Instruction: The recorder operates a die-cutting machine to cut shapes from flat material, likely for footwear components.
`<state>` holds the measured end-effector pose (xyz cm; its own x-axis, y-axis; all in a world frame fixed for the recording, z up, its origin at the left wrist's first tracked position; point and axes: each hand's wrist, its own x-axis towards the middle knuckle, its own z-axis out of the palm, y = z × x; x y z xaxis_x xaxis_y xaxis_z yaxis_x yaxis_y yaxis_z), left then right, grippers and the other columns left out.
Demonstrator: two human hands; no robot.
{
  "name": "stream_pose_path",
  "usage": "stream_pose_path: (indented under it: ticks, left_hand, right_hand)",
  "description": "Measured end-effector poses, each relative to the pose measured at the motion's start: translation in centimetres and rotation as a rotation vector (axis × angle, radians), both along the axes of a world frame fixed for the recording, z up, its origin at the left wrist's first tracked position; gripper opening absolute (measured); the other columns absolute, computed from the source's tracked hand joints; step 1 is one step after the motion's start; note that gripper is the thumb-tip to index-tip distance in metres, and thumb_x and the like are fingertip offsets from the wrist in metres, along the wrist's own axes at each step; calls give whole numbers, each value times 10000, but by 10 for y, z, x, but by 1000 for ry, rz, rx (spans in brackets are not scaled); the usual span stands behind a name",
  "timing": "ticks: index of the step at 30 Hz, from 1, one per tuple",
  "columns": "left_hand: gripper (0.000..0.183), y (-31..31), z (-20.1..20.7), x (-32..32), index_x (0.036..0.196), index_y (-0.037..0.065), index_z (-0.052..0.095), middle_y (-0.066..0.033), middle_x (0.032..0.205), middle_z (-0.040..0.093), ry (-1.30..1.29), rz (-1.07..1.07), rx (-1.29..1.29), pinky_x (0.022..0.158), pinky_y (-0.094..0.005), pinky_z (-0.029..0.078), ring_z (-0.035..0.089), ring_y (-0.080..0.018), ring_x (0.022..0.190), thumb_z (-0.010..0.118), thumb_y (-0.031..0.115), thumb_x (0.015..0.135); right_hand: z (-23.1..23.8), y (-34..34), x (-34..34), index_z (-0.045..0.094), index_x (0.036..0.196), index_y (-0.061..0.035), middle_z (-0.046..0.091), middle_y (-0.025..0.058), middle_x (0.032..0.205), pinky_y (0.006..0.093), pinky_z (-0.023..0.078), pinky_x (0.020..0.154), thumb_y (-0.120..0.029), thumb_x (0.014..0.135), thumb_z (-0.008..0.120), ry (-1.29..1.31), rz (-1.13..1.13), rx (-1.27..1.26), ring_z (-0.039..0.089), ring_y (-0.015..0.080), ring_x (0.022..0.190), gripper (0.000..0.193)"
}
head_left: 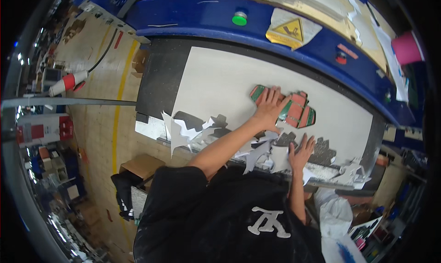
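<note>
A cutting die (294, 111) with red and green foam pads lies on a pale grey sheet (220, 79), right of the sheet's middle. My left hand (270, 110) reaches across its left part, fingers hooked over the pads; the palm hides some of the die. Nearer to me, my right hand (301, 152) rests with fingers apart at the sheet's ragged front edge, holding nothing. Dark, notched gaps (324, 152) show where shapes are gone from the sheet. Torn grey offcuts (259, 155) lie beneath and beside my left forearm.
Behind the sheet runs a blue machine beam (193, 17) with a green button (239, 18), a red button (341, 57) and a yellow warning label (294, 29). Left, a grey bar (92, 101) crosses above the floor near a red-and-white plug (69, 82). A cardboard box (142, 165) stands below.
</note>
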<state>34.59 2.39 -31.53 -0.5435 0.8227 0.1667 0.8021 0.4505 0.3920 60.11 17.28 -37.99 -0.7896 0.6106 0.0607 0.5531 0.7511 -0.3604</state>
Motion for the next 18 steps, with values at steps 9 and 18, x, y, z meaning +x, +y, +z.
stream_pose_path:
  ticks: [9, 18]
  left_hand:
    - [1090, -20, -14, -43, 1502, 184, 552, -137, 1447, 561, -160, 78, -151, 1183, -603, 303, 495, -324, 1421, 939, 360, 499]
    - [1003, -168, 14, -127, 1444, 120, 584, -156, 1423, 601, -48, 403, -137, 1151, -532, 426, 539, -398, 1350, 934, 334, 528]
  right_hand:
    - [-39, 30, 15, 458, 1674, -273, 219, 175, 1806, 732, 88, 1273, -548, 1045, 562, -117, 65, 154, 176, 466, 1652, 694]
    - [2, 48, -37, 487, 1653, -282, 252, 191, 1789, 654, 176, 1298, -506, 1017, 632, -93, 48, 57, 220, 471, 1634, 690]
